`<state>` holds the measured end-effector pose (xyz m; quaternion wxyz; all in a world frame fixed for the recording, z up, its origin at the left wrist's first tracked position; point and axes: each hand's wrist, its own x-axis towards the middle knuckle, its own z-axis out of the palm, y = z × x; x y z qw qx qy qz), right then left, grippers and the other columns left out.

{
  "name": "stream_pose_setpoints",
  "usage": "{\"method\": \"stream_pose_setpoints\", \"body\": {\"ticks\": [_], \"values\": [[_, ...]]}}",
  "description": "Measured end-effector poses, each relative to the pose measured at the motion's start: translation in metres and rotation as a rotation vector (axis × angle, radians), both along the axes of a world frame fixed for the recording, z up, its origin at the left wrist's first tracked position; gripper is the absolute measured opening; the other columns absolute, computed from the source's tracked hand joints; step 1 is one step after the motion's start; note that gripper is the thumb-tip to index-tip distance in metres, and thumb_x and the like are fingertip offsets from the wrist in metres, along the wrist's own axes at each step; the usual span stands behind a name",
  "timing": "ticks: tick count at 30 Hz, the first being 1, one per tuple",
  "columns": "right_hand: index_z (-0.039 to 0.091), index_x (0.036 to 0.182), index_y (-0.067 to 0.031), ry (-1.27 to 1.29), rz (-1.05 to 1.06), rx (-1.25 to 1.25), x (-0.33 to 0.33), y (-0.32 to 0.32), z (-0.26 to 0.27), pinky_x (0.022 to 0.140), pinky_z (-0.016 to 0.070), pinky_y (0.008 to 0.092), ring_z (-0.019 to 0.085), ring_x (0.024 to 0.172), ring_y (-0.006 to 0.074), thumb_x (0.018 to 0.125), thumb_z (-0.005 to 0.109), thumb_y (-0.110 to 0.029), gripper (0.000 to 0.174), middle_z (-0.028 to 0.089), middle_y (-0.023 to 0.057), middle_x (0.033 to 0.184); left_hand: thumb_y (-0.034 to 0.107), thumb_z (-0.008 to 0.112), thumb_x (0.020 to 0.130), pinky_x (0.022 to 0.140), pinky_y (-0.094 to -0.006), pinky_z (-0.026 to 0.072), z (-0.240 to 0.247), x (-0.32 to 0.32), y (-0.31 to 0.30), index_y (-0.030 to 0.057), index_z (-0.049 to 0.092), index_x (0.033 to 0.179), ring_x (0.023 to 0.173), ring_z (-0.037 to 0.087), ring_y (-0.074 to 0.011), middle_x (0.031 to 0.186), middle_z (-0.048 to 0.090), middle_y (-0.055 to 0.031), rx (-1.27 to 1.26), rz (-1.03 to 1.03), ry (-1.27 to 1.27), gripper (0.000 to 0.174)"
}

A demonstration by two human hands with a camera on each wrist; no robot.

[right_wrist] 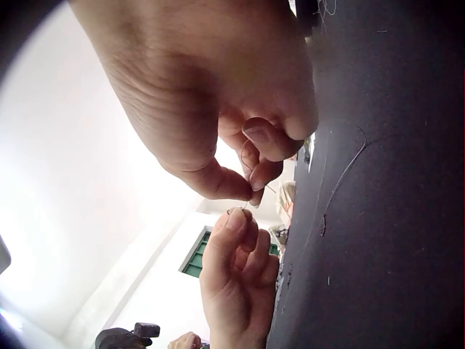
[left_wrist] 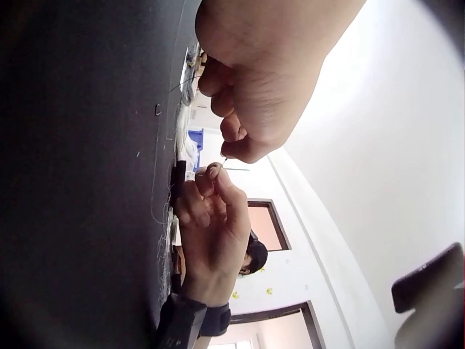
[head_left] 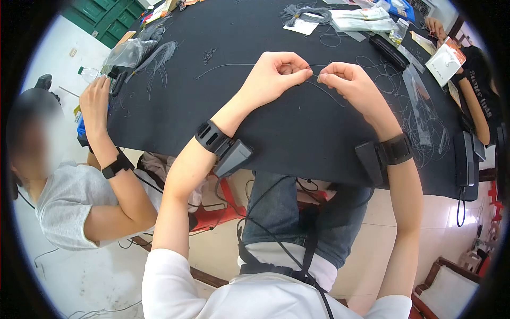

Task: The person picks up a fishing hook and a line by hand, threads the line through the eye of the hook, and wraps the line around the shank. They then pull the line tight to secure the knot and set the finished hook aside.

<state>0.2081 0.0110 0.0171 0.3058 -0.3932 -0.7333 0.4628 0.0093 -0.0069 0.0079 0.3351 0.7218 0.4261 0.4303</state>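
Over the dark table, my left hand and right hand face each other, fingertips nearly meeting. The left thumb and forefinger pinch a thin grey cord, which trails away to the left. Between thumb and forefinger, my right hand pinches a fine strand at the small gap between the hands. In the right wrist view, a thin loop shows by the fingers of the right hand. The left wrist view has the left hand above the right hand. Fingertips hide most of the strand.
Grey cord bundles lie at the left, near another person's hand. A coiled bundle and clear plastic bags are at the back. A black case and tangled thread lie at the right.
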Motion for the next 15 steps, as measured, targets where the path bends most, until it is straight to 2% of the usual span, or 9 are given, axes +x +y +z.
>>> {"method": "stream_pose_setpoints", "body": {"ticks": [2, 7, 13, 15], "values": [[0.064, 0.087, -0.0001, 0.021, 0.008, 0.015, -0.001, 0.002, -0.004, 0.058, 0.0389, 0.0214, 0.049, 0.064, 0.0074, 0.080, 0.058, -0.023, 0.024, 0.056, 0.0014, 0.069, 0.018, 0.061, 0.082, 0.064, -0.0191, 0.0441, 0.004, -0.003, -0.002, 0.0040, 0.065, 0.090, 0.068, 0.057, -0.0052, 0.077, 0.064, -0.0016, -0.043, -0.008, 0.077, 0.016], [0.064, 0.086, -0.0009, 0.028, 0.005, 0.009, 0.001, 0.003, -0.004, 0.058, 0.0389, 0.0215, 0.050, 0.063, 0.0074, 0.080, 0.058, -0.022, 0.023, 0.057, 0.0011, 0.069, 0.016, 0.062, 0.082, 0.062, -0.0183, 0.0423, 0.007, -0.001, -0.003, 0.0042, 0.065, 0.088, 0.066, 0.055, -0.0041, 0.075, 0.062, -0.0003, -0.075, -0.012, 0.078, 0.014], [0.065, 0.088, -0.0023, 0.010, -0.115, -0.024, 0.006, 0.004, 0.006, 0.062, 0.0395, 0.0213, 0.051, 0.068, 0.0069, 0.081, 0.057, -0.023, 0.023, 0.058, 0.0004, 0.072, 0.017, 0.062, 0.082, 0.063, -0.0180, 0.0420, 0.004, -0.009, 0.002, 0.0047, 0.064, 0.088, 0.069, 0.054, -0.0039, 0.077, 0.062, 0.0001, -0.018, 0.061, 0.057, 0.013], [0.063, 0.095, -0.0026, 0.063, -0.104, -0.016, 0.006, 0.003, 0.004, 0.063, 0.0390, 0.0207, 0.050, 0.068, 0.0063, 0.082, 0.056, -0.022, 0.024, 0.061, 0.0008, 0.074, 0.017, 0.062, 0.083, 0.064, -0.0181, 0.0423, 0.006, -0.013, 0.003, 0.0048, 0.064, 0.088, 0.070, 0.055, -0.0042, 0.078, 0.062, 0.0000, 0.025, 0.076, 0.068, 0.014]]}}
